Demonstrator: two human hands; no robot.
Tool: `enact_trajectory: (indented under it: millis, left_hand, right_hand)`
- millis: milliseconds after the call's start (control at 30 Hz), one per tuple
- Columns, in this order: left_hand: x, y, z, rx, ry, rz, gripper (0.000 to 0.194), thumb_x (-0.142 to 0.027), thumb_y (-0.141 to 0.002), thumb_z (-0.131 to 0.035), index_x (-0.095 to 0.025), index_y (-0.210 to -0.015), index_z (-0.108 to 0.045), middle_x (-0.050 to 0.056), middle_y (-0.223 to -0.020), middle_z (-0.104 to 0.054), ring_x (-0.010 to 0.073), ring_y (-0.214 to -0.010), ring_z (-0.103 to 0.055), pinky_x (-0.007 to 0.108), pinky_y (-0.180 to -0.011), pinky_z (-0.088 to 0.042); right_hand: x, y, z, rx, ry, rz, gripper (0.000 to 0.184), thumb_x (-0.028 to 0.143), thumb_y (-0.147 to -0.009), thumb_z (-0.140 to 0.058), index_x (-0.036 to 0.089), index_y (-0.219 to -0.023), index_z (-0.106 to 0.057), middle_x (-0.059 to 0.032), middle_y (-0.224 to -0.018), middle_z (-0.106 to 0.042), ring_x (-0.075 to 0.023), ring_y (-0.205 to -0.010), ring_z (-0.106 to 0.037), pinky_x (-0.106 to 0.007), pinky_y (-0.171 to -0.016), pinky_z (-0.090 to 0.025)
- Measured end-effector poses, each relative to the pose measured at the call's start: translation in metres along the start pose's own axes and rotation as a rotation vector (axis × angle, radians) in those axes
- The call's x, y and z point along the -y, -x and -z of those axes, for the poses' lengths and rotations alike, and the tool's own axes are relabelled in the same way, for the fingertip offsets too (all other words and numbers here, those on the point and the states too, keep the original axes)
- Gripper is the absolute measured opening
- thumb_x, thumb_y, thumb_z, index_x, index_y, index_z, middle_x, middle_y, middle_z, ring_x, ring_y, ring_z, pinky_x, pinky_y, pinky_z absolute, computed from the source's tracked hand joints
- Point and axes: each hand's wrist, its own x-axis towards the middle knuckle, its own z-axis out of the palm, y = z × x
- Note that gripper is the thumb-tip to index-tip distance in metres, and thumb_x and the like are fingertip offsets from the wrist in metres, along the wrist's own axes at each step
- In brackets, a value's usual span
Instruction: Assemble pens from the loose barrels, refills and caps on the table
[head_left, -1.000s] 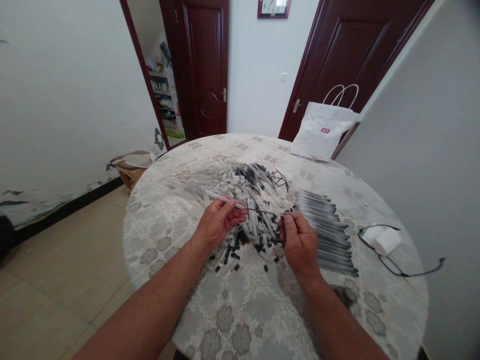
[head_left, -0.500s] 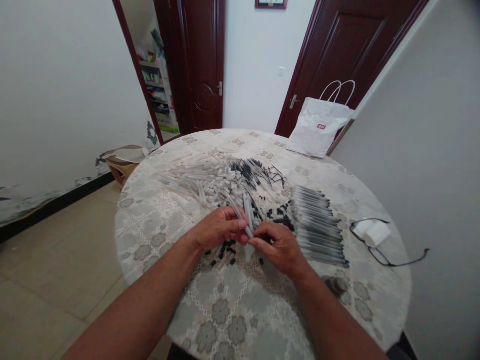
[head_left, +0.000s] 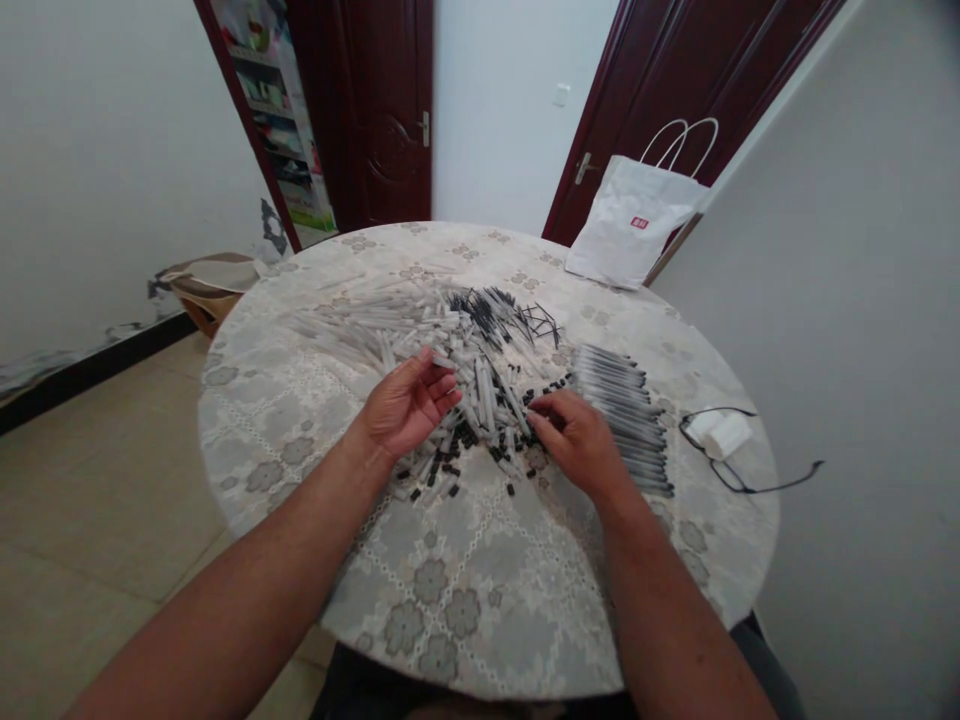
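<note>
My left hand [head_left: 411,405] is palm up over the left of the pile. Its thumb and forefinger pinch a small whitish pen part [head_left: 442,362], its other fingers loosely curled. At the pile's right side my right hand [head_left: 574,435] has its thumb and fingertips closed on the lower end of a pale pen [head_left: 514,402], which slants up to the left. Between the hands lie loose clear pen barrels [head_left: 484,395] and small black plugs [head_left: 465,435]. Just beyond my right hand is a neat row of pens [head_left: 619,405] with dark ends.
Thin black refills [head_left: 487,315] and long pale barrels [head_left: 352,325] lie at the back of the round, cloth-covered table [head_left: 450,620]. Eyeglasses [head_left: 731,488] and a white paper wad [head_left: 720,432] rest at the right. A white paper bag [head_left: 634,225] stands at the far edge.
My hands were together on a pen and are now apart. The left has moved up and left to a small part; the right keeps the pen near the row. The camera view has shifted.
</note>
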Motion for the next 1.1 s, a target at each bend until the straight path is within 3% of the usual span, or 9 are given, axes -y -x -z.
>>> enact_trajectory:
  millis: [100,233,433,600,733,833,967,1100]
  left_hand:
    - [0.000,-0.003,-0.002,-0.055,-0.001,-0.011,0.018,-0.028,-0.095,-0.065,-0.015,-0.083,-0.064,0.002,-0.073,-0.074,0.0117,-0.060,-0.071,0.026,-0.065,-0.061]
    - [0.002,-0.004,-0.002,-0.048,-0.040,-0.029,0.017,-0.029,-0.093,-0.068,-0.015,-0.086,-0.065,0.002,-0.076,-0.075,0.0123,-0.064,-0.072,0.026,-0.067,-0.061]
    - [0.004,-0.004,0.000,-0.034,-0.052,-0.045,0.014,-0.028,-0.092,-0.068,-0.016,-0.085,-0.065,0.002,-0.078,-0.075,0.0138,-0.069,-0.073,0.027,-0.069,-0.062]
    - [0.006,-0.004,0.000,0.005,-0.094,-0.058,0.012,-0.026,-0.090,-0.070,-0.016,-0.087,-0.064,0.003,-0.081,-0.075,0.0166,-0.076,-0.075,0.029,-0.069,-0.062]
    - [0.009,-0.002,0.001,0.053,-0.184,-0.050,0.015,-0.024,-0.087,-0.075,-0.017,-0.090,-0.062,0.004,-0.088,-0.076,0.0187,-0.081,-0.076,0.031,-0.073,-0.063]
    - [0.012,-0.001,0.002,0.108,-0.236,-0.033,0.019,-0.022,-0.084,-0.078,-0.017,-0.095,-0.063,0.004,-0.090,-0.077,0.0204,-0.083,-0.077,0.034,-0.076,-0.063]
    - [0.017,0.000,0.004,0.186,-0.273,-0.004,0.022,-0.024,-0.084,-0.078,-0.016,-0.099,-0.064,0.007,-0.094,-0.077,0.0215,-0.086,-0.077,0.034,-0.077,-0.063]
    - [0.019,0.001,0.005,0.269,-0.289,0.036,0.024,-0.023,-0.084,-0.078,-0.015,-0.101,-0.064,0.008,-0.095,-0.078,0.0216,-0.086,-0.077,0.034,-0.077,-0.063]
  right_hand:
    - [-0.001,0.001,0.000,0.222,0.061,0.090,0.013,0.020,-0.090,-0.061,0.020,-0.094,-0.073,-0.0045,-0.090,-0.069,-0.0176,-0.086,-0.063,-0.027,-0.080,-0.046]
    - [0.005,0.006,0.001,0.433,0.093,0.087,0.021,0.011,-0.087,-0.057,0.021,-0.093,-0.074,-0.0046,-0.093,-0.070,-0.0181,-0.090,-0.064,-0.027,-0.083,-0.046]
    - [0.007,0.015,0.015,0.547,0.158,-0.054,0.013,0.015,-0.082,-0.064,0.023,-0.087,-0.072,-0.0020,-0.081,-0.072,-0.0168,-0.073,-0.063,-0.025,-0.064,-0.040]
    - [0.005,0.020,0.010,0.595,0.303,-0.096,0.008,0.016,-0.079,-0.068,0.023,-0.080,-0.071,-0.0031,-0.077,-0.073,-0.0174,-0.069,-0.062,-0.026,-0.058,-0.031]
    - [0.008,0.015,0.009,0.517,0.240,-0.066,0.008,0.017,-0.083,-0.063,0.021,-0.079,-0.068,-0.0035,-0.075,-0.071,-0.0164,-0.067,-0.061,-0.026,-0.060,-0.033]
    - [0.017,0.009,0.009,0.307,0.024,-0.031,0.007,0.021,-0.088,-0.060,0.021,-0.085,-0.067,-0.0006,-0.076,-0.069,-0.0147,-0.068,-0.061,-0.025,-0.064,-0.039]
    - [0.029,0.006,-0.004,0.006,-0.345,-0.140,0.015,0.032,-0.092,-0.061,0.021,-0.098,-0.068,-0.0002,-0.079,-0.069,-0.0135,-0.067,-0.061,-0.024,-0.062,-0.045]
    - [0.031,0.008,-0.028,-0.087,-0.540,-0.228,0.023,0.038,-0.090,-0.066,0.019,-0.101,-0.070,-0.0020,-0.082,-0.071,-0.0135,-0.065,-0.061,-0.024,-0.060,-0.048]
